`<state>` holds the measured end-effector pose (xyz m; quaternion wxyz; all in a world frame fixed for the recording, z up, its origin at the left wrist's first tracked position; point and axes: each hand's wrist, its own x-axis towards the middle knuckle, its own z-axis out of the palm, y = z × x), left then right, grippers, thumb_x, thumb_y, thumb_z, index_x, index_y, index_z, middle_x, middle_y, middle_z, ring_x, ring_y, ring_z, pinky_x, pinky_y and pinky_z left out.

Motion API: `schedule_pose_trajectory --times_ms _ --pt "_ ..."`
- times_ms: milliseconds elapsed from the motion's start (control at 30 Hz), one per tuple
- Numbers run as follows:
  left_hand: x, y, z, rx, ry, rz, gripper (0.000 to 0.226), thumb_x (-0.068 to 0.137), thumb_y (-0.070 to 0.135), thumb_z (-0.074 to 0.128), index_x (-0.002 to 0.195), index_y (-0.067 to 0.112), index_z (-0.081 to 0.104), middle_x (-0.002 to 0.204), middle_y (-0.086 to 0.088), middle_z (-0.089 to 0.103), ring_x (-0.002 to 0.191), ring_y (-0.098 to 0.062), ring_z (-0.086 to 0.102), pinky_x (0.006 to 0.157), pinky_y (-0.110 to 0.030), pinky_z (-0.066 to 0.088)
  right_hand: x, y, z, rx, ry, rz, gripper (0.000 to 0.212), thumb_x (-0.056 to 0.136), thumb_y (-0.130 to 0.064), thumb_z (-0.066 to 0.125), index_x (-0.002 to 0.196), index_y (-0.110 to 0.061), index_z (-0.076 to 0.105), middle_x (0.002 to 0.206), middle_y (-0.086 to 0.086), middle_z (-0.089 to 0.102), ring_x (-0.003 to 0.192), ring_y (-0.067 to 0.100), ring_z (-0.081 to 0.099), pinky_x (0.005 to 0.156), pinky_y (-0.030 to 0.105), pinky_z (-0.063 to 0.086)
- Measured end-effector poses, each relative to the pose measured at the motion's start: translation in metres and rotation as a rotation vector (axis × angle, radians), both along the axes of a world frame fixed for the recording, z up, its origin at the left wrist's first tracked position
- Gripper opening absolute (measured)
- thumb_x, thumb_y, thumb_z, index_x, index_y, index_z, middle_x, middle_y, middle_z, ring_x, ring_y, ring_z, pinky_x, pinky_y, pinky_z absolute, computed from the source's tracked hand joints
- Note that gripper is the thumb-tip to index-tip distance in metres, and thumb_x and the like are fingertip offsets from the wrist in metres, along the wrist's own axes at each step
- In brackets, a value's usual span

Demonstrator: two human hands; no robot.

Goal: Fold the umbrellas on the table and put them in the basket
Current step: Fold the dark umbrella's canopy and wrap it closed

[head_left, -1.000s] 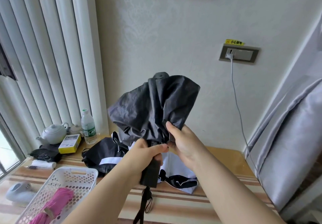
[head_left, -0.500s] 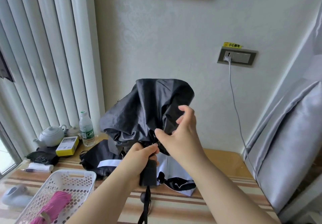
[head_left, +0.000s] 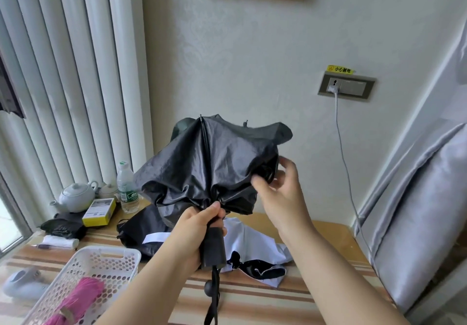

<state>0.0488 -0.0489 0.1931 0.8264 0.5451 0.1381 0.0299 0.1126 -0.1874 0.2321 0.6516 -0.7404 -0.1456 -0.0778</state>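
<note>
A black umbrella (head_left: 209, 168), canopy crumpled and half collapsed, is held upright above the table. My left hand (head_left: 199, 231) grips its black handle, and the wrist strap hangs below. My right hand (head_left: 280, 193) is at the canopy's right edge, a fold of fabric between thumb and fingers. The white perforated basket (head_left: 106, 255) stands at the lower left with a folded pink umbrella (head_left: 78, 297) inside. A black-and-white umbrella (head_left: 255, 246) lies loose on the striped table (head_left: 252, 297) behind the handle. Another black one with a white stripe (head_left: 141, 231) lies to its left.
At the table's far left are a white teapot (head_left: 75, 195), a water bottle (head_left: 126, 188), a yellow box (head_left: 99, 212), a black bundle (head_left: 63, 226) and a white roll (head_left: 60, 242). A white device (head_left: 22, 284) lies beside the basket. A charger cable (head_left: 341, 147) hangs on the right by grey bedding (head_left: 417, 223).
My right hand let go near the handle and moved up and right to the canopy's edge. The canopy spread wider and turned; the left hand kept its grip on the handle.
</note>
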Motion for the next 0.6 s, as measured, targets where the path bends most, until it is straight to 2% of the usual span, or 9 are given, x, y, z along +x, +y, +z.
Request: schedule_pose_trajectory --times_ms 67,100,167,233,300,367,467,533,600 --pt "0.0 -0.003 -0.003 0.026 0.008 0.011 0.031 0.096 0.02 0.052 0.069 0.006 0.053 0.05 0.0 0.038 0.049 -0.016 0.047 0.045 -0.021 0.04 0.002 -0.001 0.004 -0.183 -0.024 0.041 0.052 0.083 -0.008 0.068 0.114 -0.035 0.037 0.088 -0.018 0.058 0.073 -0.013 0.058 0.059 0.001 0.041" --pt "0.0 -0.003 -0.004 0.033 0.01 0.015 0.03 0.096 0.019 0.052 0.069 0.006 0.052 0.051 -0.001 0.038 0.05 -0.016 0.046 0.046 -0.022 0.039 0.003 -0.001 0.006 -0.253 -0.025 0.041 0.051 0.082 -0.006 0.066 0.114 -0.033 0.037 0.088 -0.02 0.055 0.072 -0.011 0.057 0.056 0.0 0.039" --pt "-0.001 -0.003 -0.006 0.044 0.014 0.025 0.03 0.096 0.019 0.052 0.069 0.006 0.05 0.051 -0.001 0.036 0.049 -0.016 0.044 0.046 -0.023 0.038 0.006 -0.002 0.01 -0.321 -0.119 -0.064 0.026 0.085 -0.006 0.062 0.095 -0.025 0.048 0.079 -0.016 0.054 0.065 -0.006 0.053 0.051 0.003 0.037" --pt "-0.001 -0.002 -0.006 0.054 0.021 0.043 0.028 0.096 0.019 0.053 0.072 0.006 0.049 0.053 -0.002 0.035 0.048 -0.016 0.043 0.044 -0.021 0.039 0.008 -0.002 0.011 -0.263 -0.238 -0.218 0.025 0.089 -0.005 0.056 0.071 -0.019 0.046 0.06 -0.007 0.05 0.051 0.002 0.046 0.046 0.012 0.034" --pt "0.002 0.0 -0.007 0.071 0.032 0.062 0.026 0.096 0.019 0.054 0.074 0.005 0.05 0.055 -0.004 0.036 0.05 -0.017 0.045 0.045 -0.019 0.041 0.007 -0.002 0.008 -0.179 -0.294 -0.277 0.023 0.091 -0.003 0.052 0.071 -0.016 0.048 0.059 0.0 0.053 0.052 0.013 0.048 0.047 0.02 0.034" --pt "0.004 0.001 -0.008 0.083 0.054 0.08 0.024 0.095 0.018 0.054 0.077 0.004 0.05 0.055 -0.004 0.037 0.052 -0.018 0.044 0.046 -0.021 0.042 0.004 -0.005 0.002 -0.143 -0.255 -0.311 0.012 0.091 -0.007 0.056 0.085 -0.017 0.052 0.069 -0.004 0.062 0.061 0.02 0.061 0.054 0.026 0.043" --pt "0.007 0.01 -0.016 0.082 0.115 0.15 0.017 0.094 0.018 0.057 0.087 0.004 0.051 0.056 -0.004 0.04 0.054 -0.019 0.047 0.049 -0.025 0.043 0.002 -0.013 0.004 -0.211 -0.244 -0.25 0.017 0.09 -0.009 0.061 0.084 -0.024 0.054 0.068 -0.008 0.068 0.065 0.007 0.068 0.061 0.021 0.048" --pt "0.008 0.016 -0.022 0.069 0.146 0.18 0.015 0.095 0.016 0.056 0.089 0.004 0.049 0.054 -0.004 0.041 0.05 -0.019 0.047 0.047 -0.025 0.043 0.005 -0.02 0.011 -0.009 -0.291 -0.181 0.022 0.096 -0.006 0.053 0.082 -0.023 0.053 0.074 -0.002 0.07 0.068 0.009 0.07 0.066 0.02 0.053" --pt "0.006 0.019 -0.028 0.005 0.158 0.215 0.015 0.095 0.013 0.055 0.087 0.003 0.049 0.055 -0.006 0.042 0.045 -0.018 0.046 0.046 -0.025 0.043 0.014 -0.026 0.02 0.318 -0.116 -0.17 0.018 0.102 -0.007 0.042 0.088 -0.017 0.048 0.081 0.009 0.066 0.066 0.015 0.07 0.064 0.025 0.057"
